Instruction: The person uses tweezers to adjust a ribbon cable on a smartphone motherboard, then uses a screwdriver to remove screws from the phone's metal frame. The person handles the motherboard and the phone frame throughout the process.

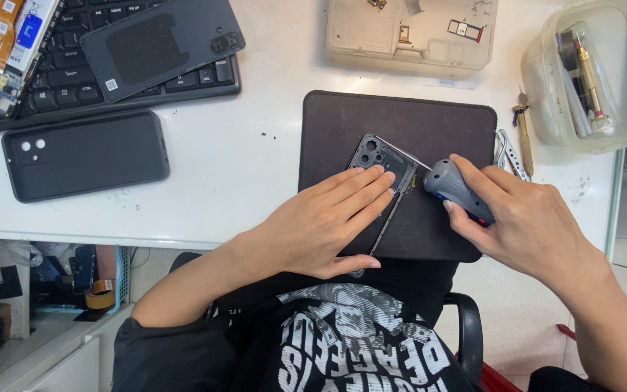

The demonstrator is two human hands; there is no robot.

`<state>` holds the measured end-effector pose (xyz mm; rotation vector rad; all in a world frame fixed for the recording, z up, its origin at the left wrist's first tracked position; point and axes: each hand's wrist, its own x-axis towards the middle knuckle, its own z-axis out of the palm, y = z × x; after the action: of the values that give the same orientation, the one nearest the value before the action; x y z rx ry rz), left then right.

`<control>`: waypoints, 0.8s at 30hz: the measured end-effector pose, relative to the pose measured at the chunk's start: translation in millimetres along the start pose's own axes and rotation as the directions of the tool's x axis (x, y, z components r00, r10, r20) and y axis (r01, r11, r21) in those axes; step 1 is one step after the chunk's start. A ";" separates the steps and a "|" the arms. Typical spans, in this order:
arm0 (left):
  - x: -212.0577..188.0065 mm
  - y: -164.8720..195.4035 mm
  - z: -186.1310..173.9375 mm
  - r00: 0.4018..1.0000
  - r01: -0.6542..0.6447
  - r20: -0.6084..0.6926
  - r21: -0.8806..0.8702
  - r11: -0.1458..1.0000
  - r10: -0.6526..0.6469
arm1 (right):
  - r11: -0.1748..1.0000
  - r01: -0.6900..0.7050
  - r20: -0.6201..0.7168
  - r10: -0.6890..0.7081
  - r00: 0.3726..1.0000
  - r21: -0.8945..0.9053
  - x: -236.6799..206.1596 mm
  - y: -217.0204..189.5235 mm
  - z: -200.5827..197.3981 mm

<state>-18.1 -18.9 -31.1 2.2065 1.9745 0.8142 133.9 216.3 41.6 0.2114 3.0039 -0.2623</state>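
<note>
Centrally, we are seeing an opened phone [380, 165] lying on a dark mat [429, 123], its long axis running diagonally, camera end pointing up-left. Our left hand [324, 221] is pressing flat on it, hiding its lower half. Our right hand [520, 218] is gripping a grey screwdriver [453, 187], tip pointing left.

Single head-worn view, looking steeply down from above person's chest. Faces white tabletop [255, 167] edge-on from near side; keyboard [74, 80] far left, clear tub [618, 80] far right. Close range: forearms, lap, chair fill near half. No second view shares scene.
</note>
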 end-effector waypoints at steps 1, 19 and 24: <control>0.4 -0.1 0.1 1.000 0.001 0.003 0.004 1.000 -0.001 | 1.000 -0.005 0.006 0.005 1.000 0.001 1.0 -0.4 -0.1; 0.6 -0.1 0.6 1.000 0.007 -0.004 -0.015 1.000 -0.007 | 0.998 -0.016 0.023 0.014 1.000 0.054 4.3 -2.5 0.4; -0.7 -0.2 0.2 1.000 0.000 0.005 0.011 1.000 0.000 | 0.998 -0.006 0.022 0.005 1.000 0.057 5.2 -2.9 1.6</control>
<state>-18.3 -19.4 -31.6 2.2119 1.9819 0.7994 128.5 213.9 39.8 0.2208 2.9762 -0.3473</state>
